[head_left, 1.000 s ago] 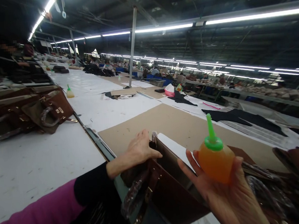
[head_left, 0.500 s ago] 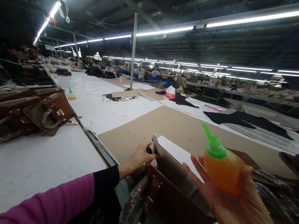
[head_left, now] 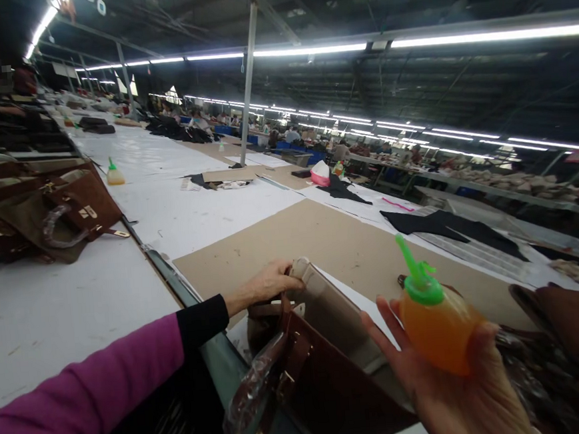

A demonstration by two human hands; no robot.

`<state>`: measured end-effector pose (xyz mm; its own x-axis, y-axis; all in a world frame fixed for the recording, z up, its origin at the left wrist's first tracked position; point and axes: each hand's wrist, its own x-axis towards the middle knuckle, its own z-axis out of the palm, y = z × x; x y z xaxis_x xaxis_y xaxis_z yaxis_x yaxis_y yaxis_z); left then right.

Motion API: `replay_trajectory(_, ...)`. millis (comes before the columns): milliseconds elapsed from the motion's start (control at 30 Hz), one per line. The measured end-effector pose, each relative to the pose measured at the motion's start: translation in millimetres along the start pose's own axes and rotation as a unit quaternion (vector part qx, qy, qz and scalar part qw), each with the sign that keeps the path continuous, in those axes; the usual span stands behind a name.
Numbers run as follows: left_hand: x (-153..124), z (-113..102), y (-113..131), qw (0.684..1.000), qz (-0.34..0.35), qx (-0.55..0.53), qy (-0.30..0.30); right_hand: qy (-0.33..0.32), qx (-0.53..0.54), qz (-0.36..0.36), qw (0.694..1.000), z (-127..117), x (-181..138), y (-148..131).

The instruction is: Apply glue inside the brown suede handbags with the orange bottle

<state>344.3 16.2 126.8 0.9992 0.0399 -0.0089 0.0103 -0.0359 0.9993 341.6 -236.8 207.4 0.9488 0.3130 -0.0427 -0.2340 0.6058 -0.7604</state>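
Note:
A brown handbag (head_left: 332, 374) with a beige lining lies open in front of me, its handle wrapped in clear plastic. My left hand (head_left: 269, 284) grips the top edge of the bag at its far left corner, thumb toward the inside. In my right hand (head_left: 448, 392) rests a squeeze bottle (head_left: 439, 332) of orange liquid with a green cap and a green spout pointing up. The bottle lies between thumb and palm, with some fingers stretched out beside the bag's right edge. The bag's underside is hidden.
More brown handbags (head_left: 58, 212) are piled on the left table. Brown bag parts (head_left: 569, 329) lie at the right. A brown board (head_left: 281, 238) covers part of the table, with black cut pieces (head_left: 435, 225) beyond. Another glue-type bottle (head_left: 114, 174) stands farther off; a post (head_left: 249, 86) rises behind.
The view has turned slightly right. My left hand has shifted a little along the bag's rim, and the bag's mouth looks wider. The bottle stays in my right hand.

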Motion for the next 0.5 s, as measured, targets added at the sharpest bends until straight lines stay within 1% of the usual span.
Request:
replay_trajectory(67,9,-1,26,0.998,0.006,0.043,-0.035,0.024,0.005,-0.004,1.0,-3,0,-6)
replay_trajectory(133,21,-2,57,0.989,0.017,0.12,-0.083,0.053,0.023,-0.003,0.998,-8,-2,-13)
replay_trajectory(200,33,-3,88,0.969,0.019,0.207,-0.136,0.098,0.043,0.011,0.994,-15,-4,-20)
replay_trajectory(300,49,1,127,0.925,-0.015,0.328,-0.193,0.196,0.042,0.051,0.978,-33,-8,-31)
replay_trajectory(333,53,5,136,0.908,-0.032,0.362,-0.208,0.222,0.029,0.06,0.973,-41,-9,-34)
replay_trajectory(367,57,9,141,0.891,-0.048,0.393,-0.224,0.233,0.012,0.064,0.97,-49,-9,-36)
replay_trajectory(400,60,15,144,0.873,-0.066,0.419,-0.241,0.23,-0.011,0.063,0.971,-58,-9,-37)
replay_trajectory(467,67,27,140,0.846,-0.096,0.452,-0.267,0.19,-0.059,0.048,0.979,-77,-9,-36)
replay_trajectory(500,72,33,134,0.843,-0.103,0.454,-0.27,0.16,-0.084,0.04,0.983,-85,-8,-35)
